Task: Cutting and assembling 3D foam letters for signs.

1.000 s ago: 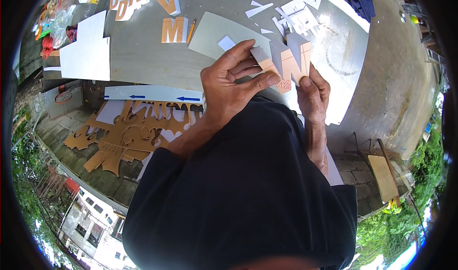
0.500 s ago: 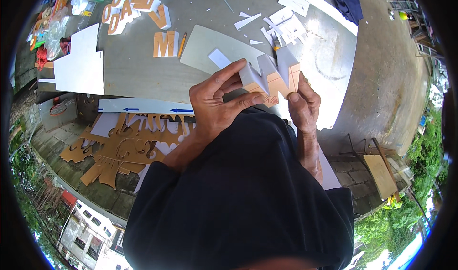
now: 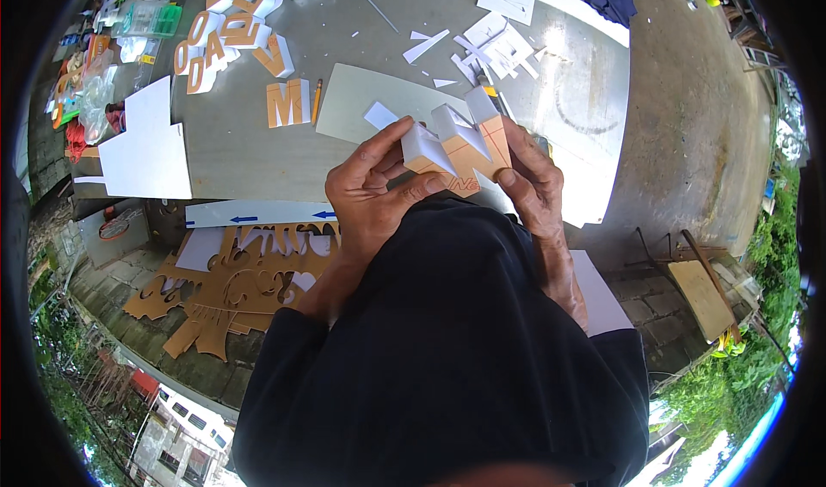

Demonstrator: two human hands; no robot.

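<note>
Letter block (image 3: 471, 153) near white scraps (image 3: 499, 46)

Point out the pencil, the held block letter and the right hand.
Pencil (image 3: 317, 101): head view, middle of shaft.
Held block letter (image 3: 468, 160): head view, tan face.
Right hand (image 3: 538, 192): head view, by thumb's base.

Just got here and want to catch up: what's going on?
A person is holding a zigzag block letter, white-sided with a tan face, between the left hand and the right hand. More block letters sit on the grey table, toward the upper left, with a pencil beside one. White offcuts lie farther right.
</note>
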